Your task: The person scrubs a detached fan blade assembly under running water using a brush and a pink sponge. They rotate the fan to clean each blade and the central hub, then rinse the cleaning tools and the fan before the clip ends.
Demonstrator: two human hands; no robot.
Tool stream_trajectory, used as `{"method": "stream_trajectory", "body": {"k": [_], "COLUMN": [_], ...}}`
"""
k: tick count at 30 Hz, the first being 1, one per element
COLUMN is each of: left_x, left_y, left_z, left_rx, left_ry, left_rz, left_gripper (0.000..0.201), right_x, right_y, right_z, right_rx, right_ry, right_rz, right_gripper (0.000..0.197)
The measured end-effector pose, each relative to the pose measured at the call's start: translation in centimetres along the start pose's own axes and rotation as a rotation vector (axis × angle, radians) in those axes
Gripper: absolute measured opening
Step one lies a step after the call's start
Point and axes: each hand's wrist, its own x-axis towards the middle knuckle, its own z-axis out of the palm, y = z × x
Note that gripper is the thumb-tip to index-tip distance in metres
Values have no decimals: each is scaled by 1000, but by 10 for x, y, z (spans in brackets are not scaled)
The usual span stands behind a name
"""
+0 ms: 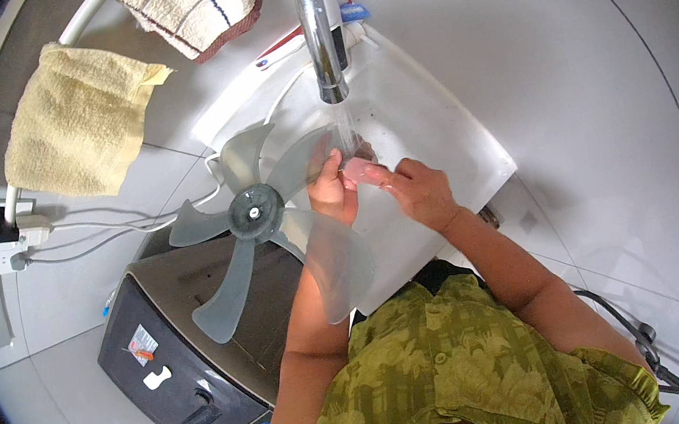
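Under the tap (319, 37): we see water (345, 120) falling in a clear stream beside both hands, above the sink (443, 145).
Fan: our grey, see-through fan (255, 213) is tilted across the sink's left edge, its five blades spread round a darker hub, one blade (305, 167) reaching toward the stream.
Left hand: our left hand (331, 190) pinches that blade near its outer end, thumb raised in front; some of its fingers are hard to make out. Another blade crosses in front of our left forearm (306, 316), which shows through it.
Right hand: our right hand (421, 196) is curled, pinching the pad between thumb and fingers.
Pad: the pink pad (362, 171) sits between our two hands at the blade's end, just below the stream; we cannot tell how much of it touches the plastic.
Washer: to our left stands a dark washer (173, 357), partly behind the fan's lower blades.
Rail: a yellow towel (76, 127) and a checked towel (194, 8) hang at upper left, with a white cord (187, 206) below them.
Shirt: we wear a green patterned shirt (429, 355).
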Motion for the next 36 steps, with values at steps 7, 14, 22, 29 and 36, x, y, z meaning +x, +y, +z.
{"method": "stream_trajectory", "body": {"k": [7,14,22,29,36], "left_x": [-11,-23,-44,-52,-54], "left_y": [13,-14,-26,-24,-37], "left_z": [4,8,11,-1,6], "left_rx": [-41,204,425,165,-73], "left_ry": [-71,-264,-350,-280,-253], "left_rz": [18,-167,-362,-384,18], "left_gripper": [47,45,52,50,39], "right_x": [-32,16,8,-13,-16], "right_y": [66,34,48,46,44], "right_z": [-7,-3,5,-7,-29], "right_rx": [-65,902,1288,1426,1470], "right_ry": [-30,16,-172,-10,111], "right_rz": [299,769,909,969,980], "right_gripper": [51,49,29,20,17]}}
